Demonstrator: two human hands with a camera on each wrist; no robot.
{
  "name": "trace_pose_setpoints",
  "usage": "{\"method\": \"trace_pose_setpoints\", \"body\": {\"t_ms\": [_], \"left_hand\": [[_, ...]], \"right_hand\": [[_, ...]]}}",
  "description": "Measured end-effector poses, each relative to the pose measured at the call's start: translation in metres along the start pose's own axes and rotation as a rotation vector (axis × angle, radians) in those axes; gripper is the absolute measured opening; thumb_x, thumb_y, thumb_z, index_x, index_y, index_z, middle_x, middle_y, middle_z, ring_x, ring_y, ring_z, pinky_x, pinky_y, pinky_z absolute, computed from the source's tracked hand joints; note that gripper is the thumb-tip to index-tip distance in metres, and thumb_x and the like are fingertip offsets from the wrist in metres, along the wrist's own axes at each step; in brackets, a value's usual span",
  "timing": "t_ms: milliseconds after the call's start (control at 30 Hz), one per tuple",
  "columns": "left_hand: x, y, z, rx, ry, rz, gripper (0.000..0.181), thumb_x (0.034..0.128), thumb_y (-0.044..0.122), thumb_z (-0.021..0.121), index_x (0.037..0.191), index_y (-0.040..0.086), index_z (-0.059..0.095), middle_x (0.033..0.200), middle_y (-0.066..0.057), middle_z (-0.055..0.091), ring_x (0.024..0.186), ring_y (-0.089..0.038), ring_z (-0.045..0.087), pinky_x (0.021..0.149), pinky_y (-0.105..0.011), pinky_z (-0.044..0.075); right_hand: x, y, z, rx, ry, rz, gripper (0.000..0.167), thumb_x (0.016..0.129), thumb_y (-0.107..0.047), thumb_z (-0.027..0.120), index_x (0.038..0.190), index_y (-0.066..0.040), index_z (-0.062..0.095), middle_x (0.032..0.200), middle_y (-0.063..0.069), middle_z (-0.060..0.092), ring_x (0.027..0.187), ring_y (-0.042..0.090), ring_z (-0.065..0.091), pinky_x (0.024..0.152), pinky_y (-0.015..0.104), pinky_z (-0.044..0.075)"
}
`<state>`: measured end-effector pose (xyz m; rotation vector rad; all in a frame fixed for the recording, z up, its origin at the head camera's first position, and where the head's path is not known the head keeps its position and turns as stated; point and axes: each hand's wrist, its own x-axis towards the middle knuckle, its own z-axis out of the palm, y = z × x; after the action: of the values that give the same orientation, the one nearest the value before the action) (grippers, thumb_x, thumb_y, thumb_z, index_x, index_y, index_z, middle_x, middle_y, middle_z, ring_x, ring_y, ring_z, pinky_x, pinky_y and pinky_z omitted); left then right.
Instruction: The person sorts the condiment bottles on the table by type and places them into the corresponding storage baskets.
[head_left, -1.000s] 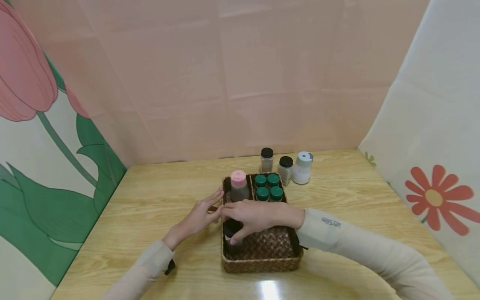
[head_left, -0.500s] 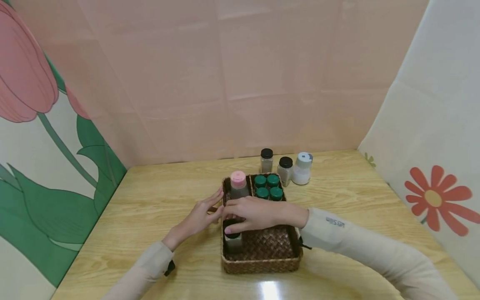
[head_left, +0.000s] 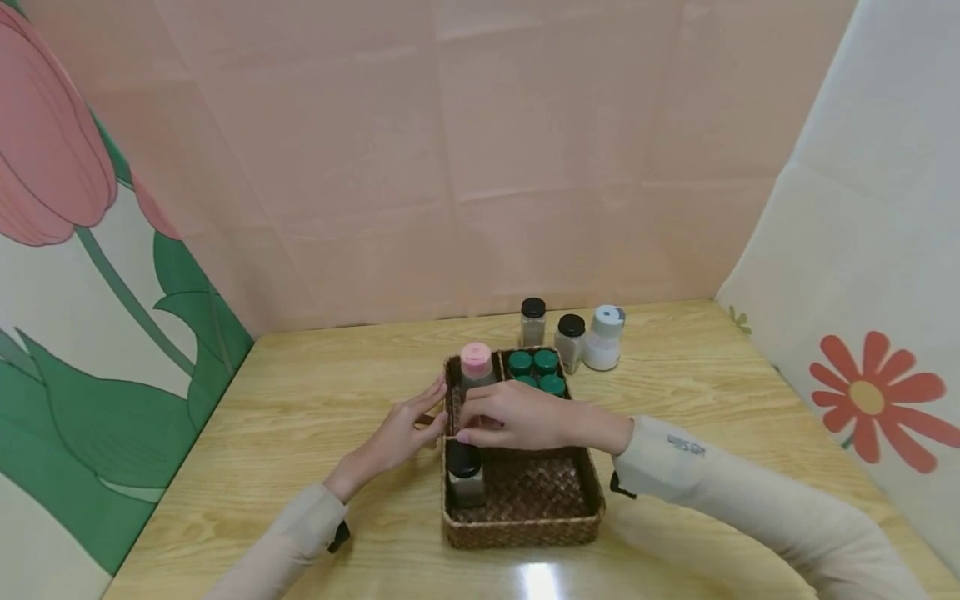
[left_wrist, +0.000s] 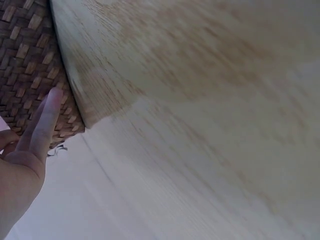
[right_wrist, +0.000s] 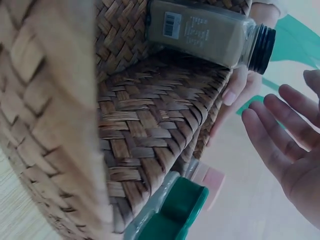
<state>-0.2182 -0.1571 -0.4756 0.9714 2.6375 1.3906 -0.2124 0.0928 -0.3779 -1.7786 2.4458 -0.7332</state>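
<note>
A woven basket (head_left: 525, 532) with compartments stands on the table. Inside its front compartment, at the left, a spice jar (head_left: 467, 487) with a black lid stands upright. My right hand (head_left: 517, 414) hovers over the basket just behind that jar; in the right wrist view its loosely bent fingers (right_wrist: 272, 142) are apart from the lid and hold nothing. With extended fingers, my left hand (head_left: 397, 433) touches the basket's left outer wall, also seen in the left wrist view. A pink-capped bottle (head_left: 477, 362) stands in the back left compartment, its lower part hidden by my right hand.
Several green-lidded jars (head_left: 545, 362) fill the back right compartment. Behind the basket stand two black-lidded jars, one glass jar (head_left: 533, 323) farther back and another jar (head_left: 570, 343), beside a white bottle (head_left: 604, 340). A pink backdrop (head_left: 450, 167) rises behind the table.
My right hand has let go of the black-lidded jar and risen back and slightly right from it. The jar now stands uncovered in the front compartment. My left hand has stayed put.
</note>
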Motion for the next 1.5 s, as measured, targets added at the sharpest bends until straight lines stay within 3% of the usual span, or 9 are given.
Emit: {"method": "trace_pose_setpoints", "body": {"t_ms": [200,433,733,1000,1500], "left_hand": [[0.001,0.002,0.000,0.015,0.001,0.005,0.056,0.1054,0.021,0.051,0.151,-0.003,0.031,0.160,-0.016,0.020,0.101,-0.025,0.069,0.075,-0.023,0.057],[0.000,0.001,0.000,0.028,0.010,0.004,0.056,0.1052,0.023,0.051,0.151,-0.004,0.032,0.160,-0.015,0.021,0.103,-0.025,0.069,0.079,-0.023,0.056],[0.001,0.001,0.000,0.064,0.016,0.003,0.057,0.1050,0.025,0.051,0.151,-0.003,0.033,0.160,-0.014,0.022,0.099,-0.019,0.070,0.080,-0.022,0.055],[0.002,-0.001,0.001,0.088,0.032,0.006,0.054,0.1041,0.021,0.053,0.149,-0.003,0.036,0.159,-0.012,0.025,0.096,-0.019,0.071,0.079,-0.021,0.055],[0.001,0.003,0.000,0.094,0.034,0.014,0.054,0.1046,0.023,0.053,0.149,-0.003,0.036,0.159,-0.012,0.026,0.094,-0.018,0.071,0.079,-0.023,0.056]], "right_hand": [[-0.008,0.005,-0.002,-0.004,0.016,0.017,0.025,0.103,-0.035,0.055,0.102,-0.016,0.072,0.091,-0.012,0.059,0.073,-0.004,0.055,0.062,0.020,0.052],[-0.016,0.011,-0.005,-0.007,0.056,-0.015,0.019,0.103,-0.031,0.057,0.093,-0.019,0.069,0.082,-0.014,0.055,0.064,-0.002,0.049,0.056,0.015,0.044],[-0.023,0.021,-0.005,-0.019,0.101,-0.050,0.018,0.102,-0.030,0.058,0.089,-0.021,0.067,0.082,-0.015,0.057,0.066,-0.004,0.052,0.057,0.013,0.045],[-0.029,0.026,-0.009,-0.030,0.129,-0.020,0.020,0.102,-0.029,0.059,0.090,-0.018,0.071,0.081,-0.015,0.059,0.065,-0.005,0.053,0.057,0.016,0.048],[-0.040,0.044,-0.013,-0.110,0.246,-0.098,0.024,0.099,-0.020,0.063,0.075,-0.023,0.061,0.073,-0.014,0.050,0.057,0.007,0.046,0.053,0.018,0.037]]}}
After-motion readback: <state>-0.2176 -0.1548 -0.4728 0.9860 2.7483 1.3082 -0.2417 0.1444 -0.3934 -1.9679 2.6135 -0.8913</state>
